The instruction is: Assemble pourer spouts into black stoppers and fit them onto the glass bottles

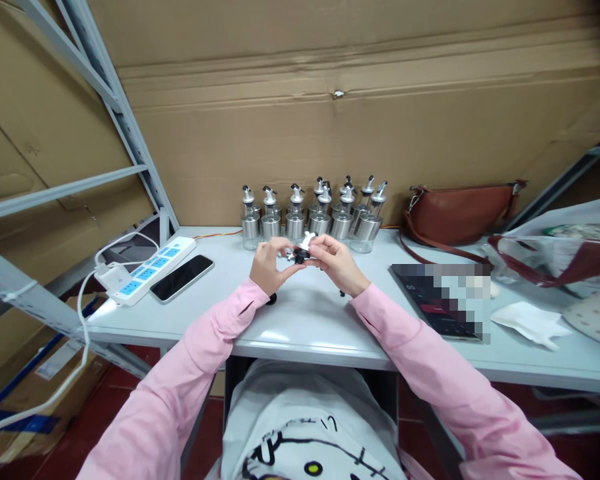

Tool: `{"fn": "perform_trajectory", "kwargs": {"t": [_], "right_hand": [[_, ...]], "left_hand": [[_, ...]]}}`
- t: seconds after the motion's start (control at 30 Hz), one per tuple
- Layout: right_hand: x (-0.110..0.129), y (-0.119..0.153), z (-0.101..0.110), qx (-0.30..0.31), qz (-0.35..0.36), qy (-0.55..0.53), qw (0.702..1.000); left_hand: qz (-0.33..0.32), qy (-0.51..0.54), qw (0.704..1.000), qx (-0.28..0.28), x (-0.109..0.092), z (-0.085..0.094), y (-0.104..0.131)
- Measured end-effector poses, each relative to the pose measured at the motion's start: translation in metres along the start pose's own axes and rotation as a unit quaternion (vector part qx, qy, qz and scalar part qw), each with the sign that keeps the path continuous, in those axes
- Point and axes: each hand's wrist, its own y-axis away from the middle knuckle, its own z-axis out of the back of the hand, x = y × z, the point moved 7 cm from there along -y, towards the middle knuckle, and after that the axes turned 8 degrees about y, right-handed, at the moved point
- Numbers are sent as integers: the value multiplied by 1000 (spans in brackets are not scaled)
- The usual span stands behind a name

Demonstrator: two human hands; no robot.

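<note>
Two bare hands meet at a pouring spout (306, 244) above a white table (300, 330), on the near side of a cluster of glass-and-steel bottles (295, 221); the spout is held up between the fingertips, its long axis tilted, the silver top leaning away toward the bottles and slightly right, the black base pointing down and slightly left; the right hand (336, 264) is the nearer to the top, thumb and forefinger pinched on the silver part, the other fingers curled loosely; the left hand (269, 265) is the nearer to the base, thumb and forefinger bowed in a wide C around the black part, the thumb beneath it; a smaller shiny bit shows within that curve, though whether it belongs to the spout cannot be told; the bottles carry similar spouts, their dark tips angled upward; on the near side of the bottles, a black piece (272, 300) lies partly hidden by the left wrist, and a smaller dark bit (343, 293) lies below the right hand; left of the bottles rest a phone (183, 279) and a power strip (153, 272); right of them sits a brown bag (460, 213).
</note>
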Motion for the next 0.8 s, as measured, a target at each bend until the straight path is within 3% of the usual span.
{"fn": "perform_trajectory", "kwargs": {"t": [0.17,0.4,0.8], "right_hand": [[10,4,0,-13,66,105,992],[27,17,-16,30,217,291,931],[30,16,-15,12,229,342,912]], "left_hand": [[-14,45,997,59,-1,-5,-2],[-11,55,998,23,7,0,-1],[7,72,996,51,13,-6,2]]}}
